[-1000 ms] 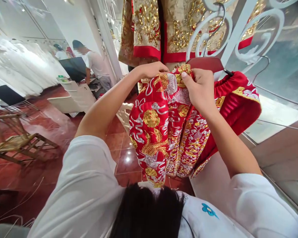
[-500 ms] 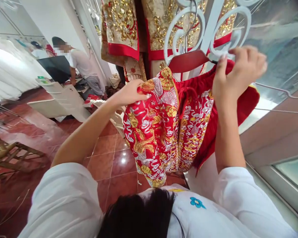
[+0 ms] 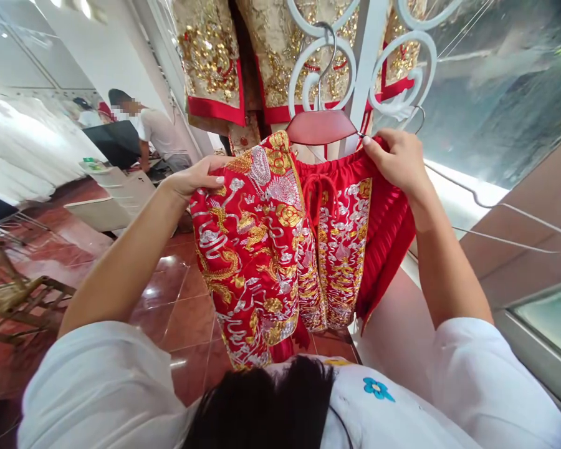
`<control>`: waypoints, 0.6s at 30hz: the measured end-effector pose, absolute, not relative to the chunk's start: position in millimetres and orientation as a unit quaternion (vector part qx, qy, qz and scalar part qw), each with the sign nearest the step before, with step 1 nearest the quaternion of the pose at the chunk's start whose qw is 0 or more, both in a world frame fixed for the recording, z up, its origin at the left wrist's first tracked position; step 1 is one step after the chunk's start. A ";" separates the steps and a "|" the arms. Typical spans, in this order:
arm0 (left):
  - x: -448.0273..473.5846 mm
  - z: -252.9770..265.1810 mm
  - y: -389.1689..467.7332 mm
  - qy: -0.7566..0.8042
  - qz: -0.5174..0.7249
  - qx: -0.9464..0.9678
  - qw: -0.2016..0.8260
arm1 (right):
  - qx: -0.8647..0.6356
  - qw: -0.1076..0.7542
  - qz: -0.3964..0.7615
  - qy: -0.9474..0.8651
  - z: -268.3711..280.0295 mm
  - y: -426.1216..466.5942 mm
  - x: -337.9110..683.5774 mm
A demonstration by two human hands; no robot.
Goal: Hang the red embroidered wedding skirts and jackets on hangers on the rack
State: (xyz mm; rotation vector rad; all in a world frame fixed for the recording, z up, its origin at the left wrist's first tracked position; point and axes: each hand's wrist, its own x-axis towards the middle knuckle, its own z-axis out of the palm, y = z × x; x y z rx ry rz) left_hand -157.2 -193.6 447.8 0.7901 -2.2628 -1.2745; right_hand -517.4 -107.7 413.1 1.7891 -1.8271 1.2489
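Note:
A red jacket [image 3: 247, 249] with gold and silver embroidery hangs on a dark red hanger [image 3: 322, 127]. My left hand [image 3: 199, 176] grips it at the shoulder, thumb on the front, the other fingers partly hidden. Beside it is a red skirt [image 3: 346, 243] with an embroidered panel, a gathered waistband and a tied drawstring. At the waistband's upper right corner, my right hand [image 3: 397, 159] is closed on the cloth, its thumb close to the hanger's metal clip [image 3: 361, 135]. The hanger's hook goes up by a white scrolled metal frame [image 3: 365, 68].
Gold-sequinned garments with red hems [image 3: 212, 75] hang behind the frame. A bare wire hanger [image 3: 509, 215] juts out on the right, near the window [image 3: 505, 106]. Further left are a bamboo chair [image 3: 19, 293], a white desk [image 3: 121, 193] and a person [image 3: 161, 134] bending over it.
The hanger and clothes have shifted left. My left hand has moved left, spreading the jacket wider. My right hand has come down and left to the waistband corner.

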 end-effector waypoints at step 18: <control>-194.0 487.6 -170.4 -0.865 -0.039 0.429 0.257 | 0.637 -0.022 0.497 -0.589 406.0 -102.0 -494.1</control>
